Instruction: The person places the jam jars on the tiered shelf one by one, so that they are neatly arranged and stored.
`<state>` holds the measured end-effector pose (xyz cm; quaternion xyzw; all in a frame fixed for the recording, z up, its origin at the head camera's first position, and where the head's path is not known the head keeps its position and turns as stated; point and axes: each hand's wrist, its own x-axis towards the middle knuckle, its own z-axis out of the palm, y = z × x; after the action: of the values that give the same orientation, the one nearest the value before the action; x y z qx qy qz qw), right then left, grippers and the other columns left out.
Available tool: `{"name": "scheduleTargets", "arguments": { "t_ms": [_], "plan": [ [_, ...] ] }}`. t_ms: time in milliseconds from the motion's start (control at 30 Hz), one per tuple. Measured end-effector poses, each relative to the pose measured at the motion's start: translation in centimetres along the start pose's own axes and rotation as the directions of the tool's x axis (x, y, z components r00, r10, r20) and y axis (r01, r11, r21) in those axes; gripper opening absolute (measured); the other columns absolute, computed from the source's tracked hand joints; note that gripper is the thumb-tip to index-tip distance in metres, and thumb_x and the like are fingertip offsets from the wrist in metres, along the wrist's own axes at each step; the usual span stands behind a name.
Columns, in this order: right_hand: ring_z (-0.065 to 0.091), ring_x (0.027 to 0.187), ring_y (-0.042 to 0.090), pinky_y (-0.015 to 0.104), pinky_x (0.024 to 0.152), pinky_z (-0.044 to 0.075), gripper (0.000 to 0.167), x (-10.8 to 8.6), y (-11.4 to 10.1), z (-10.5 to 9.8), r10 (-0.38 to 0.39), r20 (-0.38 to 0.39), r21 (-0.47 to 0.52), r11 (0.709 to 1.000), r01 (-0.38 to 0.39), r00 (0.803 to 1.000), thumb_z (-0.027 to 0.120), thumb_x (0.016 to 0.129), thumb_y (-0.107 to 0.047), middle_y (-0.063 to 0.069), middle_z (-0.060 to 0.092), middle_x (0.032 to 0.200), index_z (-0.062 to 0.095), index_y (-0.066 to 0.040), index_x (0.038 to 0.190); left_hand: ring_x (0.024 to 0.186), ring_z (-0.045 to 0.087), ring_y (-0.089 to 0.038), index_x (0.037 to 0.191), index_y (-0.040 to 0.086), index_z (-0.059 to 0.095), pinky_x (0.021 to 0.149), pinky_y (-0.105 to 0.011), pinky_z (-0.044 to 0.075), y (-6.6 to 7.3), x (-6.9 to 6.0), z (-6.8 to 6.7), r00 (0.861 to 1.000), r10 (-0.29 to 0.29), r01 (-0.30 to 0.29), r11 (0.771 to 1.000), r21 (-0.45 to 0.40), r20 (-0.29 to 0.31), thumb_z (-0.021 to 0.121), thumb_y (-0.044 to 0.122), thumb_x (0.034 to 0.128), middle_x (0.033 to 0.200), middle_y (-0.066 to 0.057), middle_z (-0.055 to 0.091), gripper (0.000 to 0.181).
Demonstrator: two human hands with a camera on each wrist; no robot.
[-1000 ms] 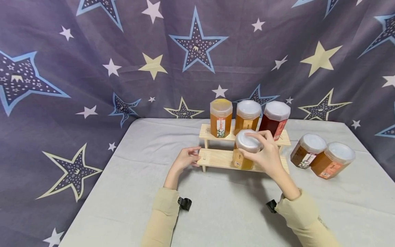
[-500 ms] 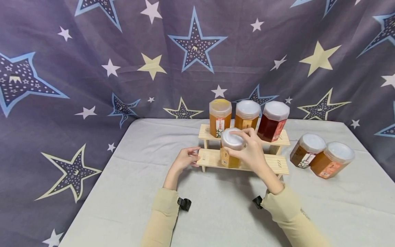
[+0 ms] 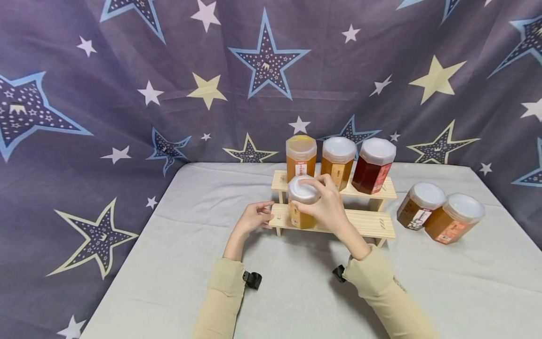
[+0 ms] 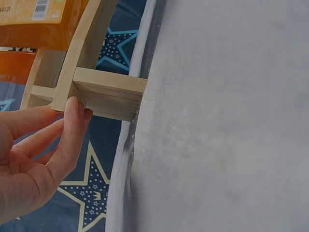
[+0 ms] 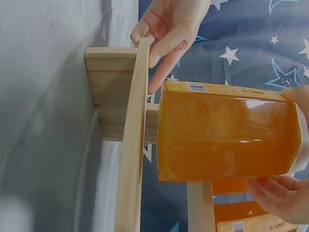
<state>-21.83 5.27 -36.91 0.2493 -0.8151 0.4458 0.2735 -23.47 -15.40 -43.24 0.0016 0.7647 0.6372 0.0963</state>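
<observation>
A jar of golden honey [image 3: 301, 217] with a white lid is in my right hand [image 3: 330, 207], whose thumb and fingers grip it around the lid. In the right wrist view a narrow gap separates the honey jar [image 5: 227, 135] from the lower board [image 5: 131, 145] of a two-step wooden rack. My left hand [image 3: 253, 218] pinches the left end of the rack's lower step [image 3: 360, 222]. The left wrist view shows the fingers of that hand [image 4: 36, 154] at the board's end, beside the rack's leg.
On the upper step stand an amber jar [image 3: 301, 157], another amber jar [image 3: 338, 165] and a dark red jar [image 3: 372, 169]. Two more jars, one brown [image 3: 417, 209] and one orange [image 3: 453, 221], stand on the grey-white tablecloth [image 3: 169, 282] to the right. A starry curtain [image 3: 322, 84] hangs behind.
My right hand has carried the golden honey jar leftward along the lower step, from its middle to near its left end. The left hand has stayed at the rack's end.
</observation>
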Motion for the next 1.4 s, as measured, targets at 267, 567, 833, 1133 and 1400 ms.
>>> {"name": "scheduleTargets", "arguments": {
  "t_ms": [267, 567, 833, 1133, 1400],
  "plan": [
    [0.049, 0.086, 0.024, 0.037, 0.069, 0.051, 0.048, 0.2, 0.1, 0.9, -0.010, -0.001, 0.012, 1.000, 0.010, 1.000, 0.081, 0.057, -0.018, 0.013, 0.048, 0.094, 0.064, -0.006, 0.100, 0.056, 0.055, -0.012, 0.121, -0.007, 0.050, 0.057, -0.030, 0.059, 0.0, 0.0, 0.0, 1.000, -0.013, 0.013, 1.000, 0.010, -0.014, 0.055, -0.011, 0.0774, 0.088, -0.016, 0.052, 0.044],
    [0.049, 0.086, 0.024, 0.035, 0.071, 0.050, 0.047, 0.3, 0.4, 1.6, 0.010, 0.003, 0.020, 1.000, -0.010, 1.000, 0.081, 0.059, -0.020, 0.012, 0.048, 0.093, 0.064, -0.007, 0.100, 0.056, 0.054, -0.013, 0.122, -0.011, 0.046, 0.060, -0.034, 0.059, 1.1, -0.7, 0.0, 1.000, 0.001, -0.001, 1.000, 0.006, 0.025, 0.054, -0.012, 0.0779, 0.090, -0.020, 0.051, 0.044],
    [0.050, 0.088, 0.024, 0.037, 0.072, 0.052, 0.047, 0.3, 0.1, 1.8, 0.039, 0.066, -0.005, 0.999, -0.039, 0.997, 0.080, 0.062, -0.022, 0.013, 0.046, 0.098, 0.063, -0.008, 0.104, 0.056, 0.053, -0.011, 0.121, -0.008, 0.049, 0.057, -0.031, 0.059, 0.2, 0.0, 0.1, 1.000, 0.003, -0.003, 1.000, 0.017, -0.008, 0.055, -0.012, 0.0769, 0.086, -0.014, 0.051, 0.045],
    [0.050, 0.094, 0.027, 0.040, 0.075, 0.052, 0.047, -0.1, -0.2, 1.3, 0.062, 0.126, -0.024, 0.998, -0.059, 0.990, 0.076, 0.068, -0.021, 0.017, 0.046, 0.109, 0.059, -0.010, 0.111, 0.056, 0.054, -0.012, 0.121, -0.008, 0.049, 0.057, -0.031, 0.059, -0.2, 0.2, 0.0, 1.000, 0.003, -0.003, 1.000, 0.012, 0.003, 0.054, -0.011, 0.0778, 0.087, -0.015, 0.051, 0.043],
    [0.052, 0.098, 0.030, 0.042, 0.078, 0.052, 0.049, -0.6, -0.4, 0.3, 0.078, 0.202, -0.025, 0.997, -0.075, 0.976, 0.072, 0.073, -0.020, 0.020, 0.045, 0.119, 0.055, -0.008, 0.118, 0.056, 0.054, -0.013, 0.120, -0.008, 0.050, 0.057, -0.031, 0.059, -0.2, 0.1, 0.0, 1.000, 0.006, -0.006, 1.000, 0.010, -0.006, 0.054, -0.012, 0.0774, 0.087, -0.015, 0.051, 0.043]
  ]
}}
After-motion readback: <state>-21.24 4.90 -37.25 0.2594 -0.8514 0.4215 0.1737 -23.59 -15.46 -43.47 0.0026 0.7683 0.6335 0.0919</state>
